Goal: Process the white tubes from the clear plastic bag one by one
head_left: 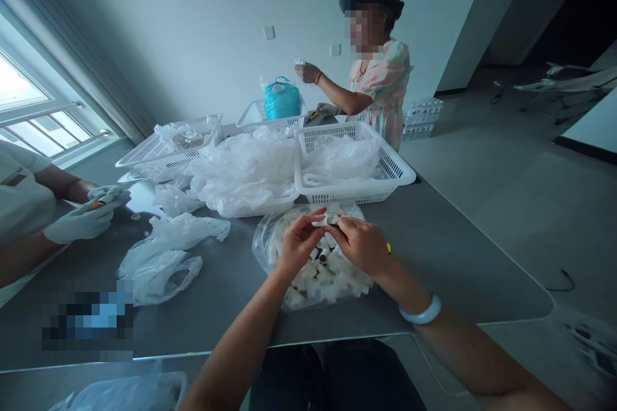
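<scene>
My left hand [303, 243] pinches one end of a short white plastic tube piece [320, 223]. Closed around its other end are the fingers of my right hand [362, 245]. Beneath both hands lies a clear plastic bag [263, 237], spread open. Many small white tubular pieces [332, 276] are heaped on it. A small yellow tip [388, 248] shows just past my right hand; the rest of that thing is hidden, and I cannot tell whether the hand holds it.
White plastic baskets [403, 174] with thin clear bags [250, 164] stand ahead. Loose bags [161, 263] lie on the grey table [457, 257] at left. A gloved co-worker [80, 225] works at left; another person [380, 83] stands behind a blue bag [282, 101].
</scene>
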Available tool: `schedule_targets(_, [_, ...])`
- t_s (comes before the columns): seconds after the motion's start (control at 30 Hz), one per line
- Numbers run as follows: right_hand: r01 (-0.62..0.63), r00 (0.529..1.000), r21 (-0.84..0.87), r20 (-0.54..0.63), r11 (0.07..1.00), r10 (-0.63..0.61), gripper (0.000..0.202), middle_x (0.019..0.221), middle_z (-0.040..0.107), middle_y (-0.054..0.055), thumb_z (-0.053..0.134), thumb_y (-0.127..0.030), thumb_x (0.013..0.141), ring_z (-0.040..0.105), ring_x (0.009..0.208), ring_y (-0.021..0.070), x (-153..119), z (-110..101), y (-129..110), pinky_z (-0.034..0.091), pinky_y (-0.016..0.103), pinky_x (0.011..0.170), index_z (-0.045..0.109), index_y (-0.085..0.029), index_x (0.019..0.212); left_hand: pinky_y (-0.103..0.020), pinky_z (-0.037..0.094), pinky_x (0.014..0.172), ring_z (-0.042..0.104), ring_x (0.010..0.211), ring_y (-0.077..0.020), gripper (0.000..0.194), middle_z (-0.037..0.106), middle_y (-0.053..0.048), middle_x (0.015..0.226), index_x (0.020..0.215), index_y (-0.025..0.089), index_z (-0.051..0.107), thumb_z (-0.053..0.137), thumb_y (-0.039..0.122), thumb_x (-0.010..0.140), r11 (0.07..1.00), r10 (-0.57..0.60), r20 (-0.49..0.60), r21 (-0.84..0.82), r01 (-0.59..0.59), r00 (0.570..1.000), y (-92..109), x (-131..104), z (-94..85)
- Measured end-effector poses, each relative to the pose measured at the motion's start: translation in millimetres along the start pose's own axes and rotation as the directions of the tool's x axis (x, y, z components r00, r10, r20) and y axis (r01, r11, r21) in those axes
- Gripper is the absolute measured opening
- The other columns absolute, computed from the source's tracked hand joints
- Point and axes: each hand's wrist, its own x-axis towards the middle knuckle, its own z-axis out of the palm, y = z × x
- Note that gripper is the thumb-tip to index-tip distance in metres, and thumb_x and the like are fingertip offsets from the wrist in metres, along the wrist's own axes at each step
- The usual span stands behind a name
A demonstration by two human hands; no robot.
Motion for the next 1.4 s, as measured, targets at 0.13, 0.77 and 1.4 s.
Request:
schedule_targets(0.13, [-0.013, 1.0, 0.022, 0.001, 1.0, 0.013, 0.053, 0.057, 0.058, 0.002, 0.021, -0.049, 0.096, 0.055, 0.054, 0.0116, 1, 1, 2, 0.027, 0.024, 0.053, 0.051, -0.018, 0.065, -0.031, 0.05, 0.083, 0.063, 0.098, -0.0196, 0.01, 0.068, -0.008, 0.105, 0.081, 0.017, 0.068, 0.069, 0.021, 0.072, 0.997, 0.064, -0.012, 0.033, -0.063, 0.998, 6, 2, -2.2])
schedule_targets(0.77, [-0.069, 0.997, 0.123, -0.023, 0.99, 0.073, 0.05, 0.058, 0.056, 0.002, 0.028, -0.054, 0.093, 0.052, 0.057, 0.0127, 2, -5, 8, 0.028, 0.023, 0.053, 0.051, -0.019, 0.065, -0.021, 0.048, 0.056, 0.061, 0.059, -0.0107, 0.033, 0.067, -0.002, 0.071, 0.088, 0.014, 0.066, 0.073, 0.039, 0.066, 0.921, -0.269, -0.044, -0.305, 0.244, 0.962, 10, 3, 8.7])
schedule_targets(1.4, [0.001, 1.0, 0.063, 0.025, 0.998, -0.003, 0.05, 0.057, 0.057, 0.002, 0.028, -0.049, 0.094, 0.053, 0.057, 0.0127, 1, -4, 3, 0.029, 0.025, 0.056, 0.05, -0.019, 0.061, -0.019, 0.035, 0.039, 0.047, 0.041, -0.0071, 0.038, 0.054, 0.002, 0.049, 0.076, 0.014, 0.064, 0.063, 0.052, 0.07, 0.954, -0.297, 0.012, -0.047, 0.298, 0.955, 7, 2, 6.6])
